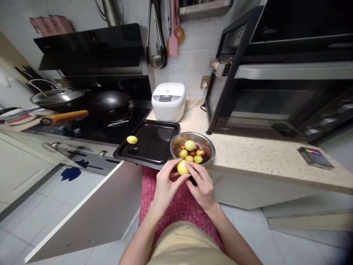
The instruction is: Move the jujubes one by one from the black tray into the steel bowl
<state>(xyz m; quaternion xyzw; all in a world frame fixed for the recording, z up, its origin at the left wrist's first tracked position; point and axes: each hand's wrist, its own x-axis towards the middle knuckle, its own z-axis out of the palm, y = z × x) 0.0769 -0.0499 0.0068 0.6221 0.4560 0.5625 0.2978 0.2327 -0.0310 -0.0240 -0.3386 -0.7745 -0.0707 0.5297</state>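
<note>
A round yellow fruit [182, 168] is held between the fingertips of both hands, just in front of the bowl. My left hand [168, 180] grips its left side, and my right hand [202, 183] has its fingers closed over the right side. Right behind them stands a steel bowl [211, 149] with several yellow-green fruits [190, 145] in it, some patched reddish brown like fresh jujubes [200, 152]. To the left lies a black baking tray [156, 141], bearing one yellow fruit [132, 140] near its left side.
A white rice cooker [169, 101] stands behind the tray. Left is a black hob with a wok [109, 101] and a lidded pan [56, 97]. An oven [264, 106] sits on the right of the counter, a small box [315, 157] before it. An open cabinet door [93, 217] juts out below.
</note>
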